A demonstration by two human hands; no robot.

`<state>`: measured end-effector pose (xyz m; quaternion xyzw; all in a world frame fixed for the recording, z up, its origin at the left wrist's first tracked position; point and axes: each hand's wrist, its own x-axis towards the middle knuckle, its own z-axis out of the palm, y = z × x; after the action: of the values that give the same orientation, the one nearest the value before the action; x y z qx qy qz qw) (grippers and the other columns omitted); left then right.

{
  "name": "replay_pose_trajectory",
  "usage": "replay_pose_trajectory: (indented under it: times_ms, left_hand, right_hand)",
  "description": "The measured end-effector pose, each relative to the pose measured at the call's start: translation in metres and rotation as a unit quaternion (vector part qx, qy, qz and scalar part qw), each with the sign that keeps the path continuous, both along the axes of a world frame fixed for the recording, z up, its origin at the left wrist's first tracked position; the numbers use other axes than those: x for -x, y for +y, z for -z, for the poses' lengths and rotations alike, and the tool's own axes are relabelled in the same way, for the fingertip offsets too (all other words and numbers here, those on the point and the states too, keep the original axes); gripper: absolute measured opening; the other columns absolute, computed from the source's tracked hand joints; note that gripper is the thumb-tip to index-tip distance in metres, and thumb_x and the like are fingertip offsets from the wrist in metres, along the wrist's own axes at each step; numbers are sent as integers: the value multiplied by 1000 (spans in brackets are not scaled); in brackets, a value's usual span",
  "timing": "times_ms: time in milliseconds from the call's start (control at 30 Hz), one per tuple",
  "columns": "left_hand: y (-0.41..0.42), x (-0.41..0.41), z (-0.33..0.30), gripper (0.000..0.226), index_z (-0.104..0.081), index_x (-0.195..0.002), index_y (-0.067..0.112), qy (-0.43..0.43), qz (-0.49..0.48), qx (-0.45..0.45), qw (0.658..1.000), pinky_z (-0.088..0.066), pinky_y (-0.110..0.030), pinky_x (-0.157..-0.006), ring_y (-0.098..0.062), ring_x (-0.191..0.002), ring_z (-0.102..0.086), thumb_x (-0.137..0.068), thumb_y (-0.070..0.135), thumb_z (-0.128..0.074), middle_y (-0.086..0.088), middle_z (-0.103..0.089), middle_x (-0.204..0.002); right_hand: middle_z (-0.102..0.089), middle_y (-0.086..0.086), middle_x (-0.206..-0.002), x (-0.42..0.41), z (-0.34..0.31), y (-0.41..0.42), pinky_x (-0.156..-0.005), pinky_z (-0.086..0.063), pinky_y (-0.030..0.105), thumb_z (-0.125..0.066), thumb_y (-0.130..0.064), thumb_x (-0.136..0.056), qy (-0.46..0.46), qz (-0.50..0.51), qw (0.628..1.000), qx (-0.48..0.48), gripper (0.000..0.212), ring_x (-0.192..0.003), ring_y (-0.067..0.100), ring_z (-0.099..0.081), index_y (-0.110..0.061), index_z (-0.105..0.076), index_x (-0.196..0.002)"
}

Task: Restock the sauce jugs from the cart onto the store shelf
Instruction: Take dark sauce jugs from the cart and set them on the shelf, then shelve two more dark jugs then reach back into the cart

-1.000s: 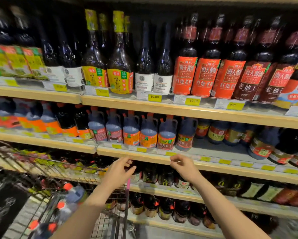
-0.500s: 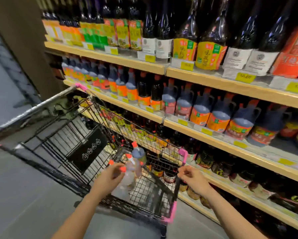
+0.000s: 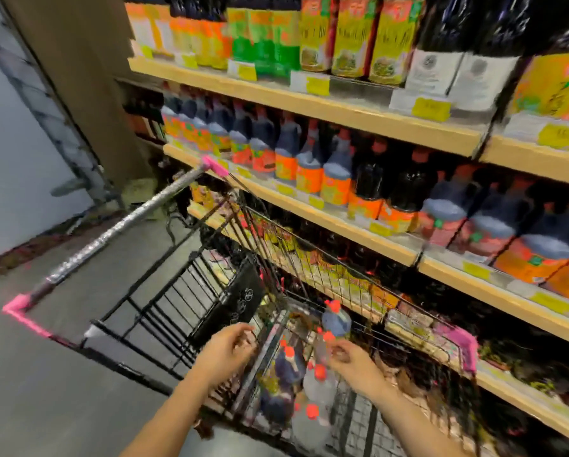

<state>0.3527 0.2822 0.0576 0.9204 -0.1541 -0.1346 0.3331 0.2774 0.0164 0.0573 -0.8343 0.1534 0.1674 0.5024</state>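
A black wire cart with pink corner caps stands against the shelving. In its basket lie several sauce jugs, dark and clear ones with red caps; one dark jug stands higher at the far side. My left hand hovers over the basket's near edge, fingers loosely curled, holding nothing. My right hand reaches down among the red caps, fingers apart, next to a clear jug; the blur hides whether it touches. The middle shelf carries a row of matching dark jugs with orange labels.
The top shelf holds tall dark bottles and yellow-labelled ones. Lower shelves behind the cart hold more dark bottles. A brown pillar and grey floor lie to the left of the cart.
My view has swung left and down from the shelves to the cart. Both hands have dropped from the shelf edge into the cart basket, the right one now among the jug caps.
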Motion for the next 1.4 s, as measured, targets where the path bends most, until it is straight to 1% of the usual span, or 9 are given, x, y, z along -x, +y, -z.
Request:
replay_pose_trajectory:
  times_ms: [100,400,633,700,733,833,1133,1267,1400]
  left_hand:
    - [2,-50,18,29,-58,-113,21,19,35,12,999,-45,-22,-79,-3,-83,-57,-84,23,-62,8,-58,-90]
    - [-2,-106,108,46,-55,-120,25,114,89,9,989,-52,-31,-86,-8,-100,-60,-81,48,-57,2,-63,-110]
    - [-1,-103,149,50,-53,-126,19,144,124,-10,982,-48,-28,-81,-20,-98,-59,-82,39,-63,-7,-62,-111]
    - [0,-104,148,51,-51,-128,21,154,110,-8,982,-51,-31,-83,-17,-96,-59,-81,33,-68,-5,-60,-111]
    - [0,-104,147,54,-50,-128,21,162,100,-2,982,-52,-32,-84,-15,-95,-58,-79,32,-70,-5,-59,-110]
    - [0,-105,137,61,-50,-129,19,181,85,17,980,-49,-31,-87,-16,-95,-57,-74,28,-76,-6,-59,-111]
    - [-26,-82,53,117,-35,-139,14,197,85,117,970,-34,-6,-91,-8,-122,-45,-42,53,-86,9,-48,-127]
    - [-43,-81,14,88,-39,-124,32,196,100,147,964,-43,-11,-78,-9,-109,-55,-52,24,-90,16,-57,-111]
    - [-55,-75,-9,74,-45,-112,35,194,100,186,958,-47,-7,-72,-5,-98,-59,-55,20,-89,20,-59,-103]
  right_hand:
    - [-57,6,-79,-40,17,28,-61,-42,18,-63,-7,-87,27,30,999,-34,28,-65,16,-51,-8,-51,-112]
    - [-57,16,-129,-94,109,70,-93,-43,35,-62,-15,-88,137,10,990,29,54,-122,32,-52,-6,-41,-137]
    - [-67,15,-100,-97,158,86,-74,-47,36,-54,-11,-88,131,-29,976,172,20,-93,31,-62,-8,-59,-108]
    - [-58,10,-75,-96,159,82,-60,-39,27,-54,-7,-88,101,-22,983,150,9,-72,24,-56,-10,-56,-80]
    - [-47,4,-63,-96,156,80,-54,-33,23,-55,-5,-88,87,-13,987,138,27,-62,18,-47,-15,-47,-65]
    - [-34,-8,-54,-102,131,65,-52,-23,27,-60,-9,-87,26,-31,990,133,43,-51,7,-32,-26,-33,-57]
    - [-64,0,-82,-120,-52,28,-75,-44,26,-71,-11,-80,-102,-68,991,45,10,-78,10,-58,-20,-66,-82]
    - [-66,22,-90,-122,-111,20,-83,-48,42,-70,-18,-83,-131,-70,988,42,25,-83,27,-62,3,-64,-93]
    - [-64,12,-92,-117,-133,13,-90,-49,54,-72,-36,-76,-144,-8,990,2,40,-95,29,-62,-13,-63,-108]
